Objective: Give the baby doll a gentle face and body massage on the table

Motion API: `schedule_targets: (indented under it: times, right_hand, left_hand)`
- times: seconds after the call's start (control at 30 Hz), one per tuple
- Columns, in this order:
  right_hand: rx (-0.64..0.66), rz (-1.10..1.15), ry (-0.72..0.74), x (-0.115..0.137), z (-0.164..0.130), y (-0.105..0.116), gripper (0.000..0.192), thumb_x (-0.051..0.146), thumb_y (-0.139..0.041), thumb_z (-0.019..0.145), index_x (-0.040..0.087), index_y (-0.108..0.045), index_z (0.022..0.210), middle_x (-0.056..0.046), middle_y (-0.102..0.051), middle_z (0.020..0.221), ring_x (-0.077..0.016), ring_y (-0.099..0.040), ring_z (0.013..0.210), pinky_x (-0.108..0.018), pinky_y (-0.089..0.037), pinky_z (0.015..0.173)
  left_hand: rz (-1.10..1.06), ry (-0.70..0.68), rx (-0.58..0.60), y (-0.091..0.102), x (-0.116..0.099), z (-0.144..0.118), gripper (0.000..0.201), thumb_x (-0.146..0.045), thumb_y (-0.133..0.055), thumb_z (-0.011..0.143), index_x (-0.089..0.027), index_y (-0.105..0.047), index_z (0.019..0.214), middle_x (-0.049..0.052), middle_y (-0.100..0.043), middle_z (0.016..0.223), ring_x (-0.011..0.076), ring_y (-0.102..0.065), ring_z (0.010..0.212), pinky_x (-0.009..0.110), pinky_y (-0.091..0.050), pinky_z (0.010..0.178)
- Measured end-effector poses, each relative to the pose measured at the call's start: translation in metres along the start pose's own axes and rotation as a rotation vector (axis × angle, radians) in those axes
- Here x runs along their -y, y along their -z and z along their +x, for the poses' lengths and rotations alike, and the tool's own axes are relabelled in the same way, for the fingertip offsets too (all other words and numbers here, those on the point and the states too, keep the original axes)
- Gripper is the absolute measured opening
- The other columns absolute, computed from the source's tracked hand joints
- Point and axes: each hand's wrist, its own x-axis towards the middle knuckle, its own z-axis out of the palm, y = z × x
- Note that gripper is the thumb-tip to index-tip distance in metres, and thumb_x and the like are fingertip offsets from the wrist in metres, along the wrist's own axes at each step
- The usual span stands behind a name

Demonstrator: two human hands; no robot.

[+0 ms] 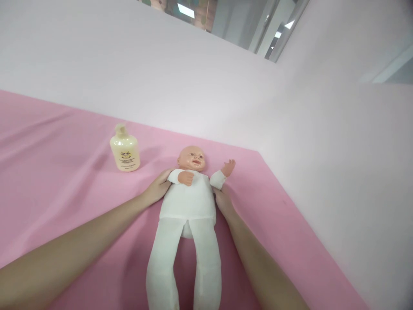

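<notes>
A baby doll (189, 202) with a white cloth body lies face up on a pink sheet (64, 181), head away from me. My left hand (158, 186) is pressed against the doll's side under its shoulder. My right hand (222, 201) touches the other side, below the doll's raised arm. Both hands cup the torso, with their fingers partly hidden beneath it. A cream pump bottle (124, 149) stands upright to the left of the doll's head, apart from both hands.
The pink sheet ends at pale walls (322, 142) behind and on the right. Pink sheet stretches wide to the left of the bottle. Ceiling lights show above the wall.
</notes>
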Motion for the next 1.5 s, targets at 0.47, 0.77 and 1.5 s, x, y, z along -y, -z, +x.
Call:
schedule_targets:
  times: [0.47,0.77,1.5]
  right_hand:
    - [0.068,-0.013,0.052,0.008,-0.002,0.000,0.040,0.039,-0.055,0.093,0.025,-0.068,0.128,-0.004,-0.071,0.136,-0.0272,-0.063,0.129,-0.041,-0.047,0.110]
    - [0.017,-0.088,-0.014,-0.008,0.005,0.000,0.040,0.044,-0.054,0.093,0.023,-0.069,0.123,-0.008,-0.073,0.129,-0.0301,-0.064,0.127,-0.046,-0.047,0.111]
    - [0.005,-0.065,0.008,-0.016,0.010,-0.001,0.037,0.043,-0.055,0.092,0.022,-0.069,0.119,-0.010,-0.074,0.127,-0.0337,-0.066,0.124,-0.050,-0.050,0.108]
  left_hand:
    - [0.035,0.024,0.000,0.001,-0.003,-0.002,0.051,-0.027,-0.050,0.087,-0.023,-0.056,0.137,0.008,-0.063,0.142,0.0302,-0.056,0.134,0.049,-0.044,0.115]
    - [0.026,0.026,-0.003,0.001,-0.001,-0.001,0.049,-0.028,-0.051,0.088,-0.024,-0.057,0.136,0.007,-0.063,0.141,0.0303,-0.057,0.134,0.048,-0.045,0.113]
    - [0.047,0.054,-0.014,0.001,-0.006,-0.002,0.051,-0.028,-0.051,0.087,-0.024,-0.055,0.138,0.008,-0.059,0.144,0.0315,-0.053,0.137,0.050,-0.040,0.117]
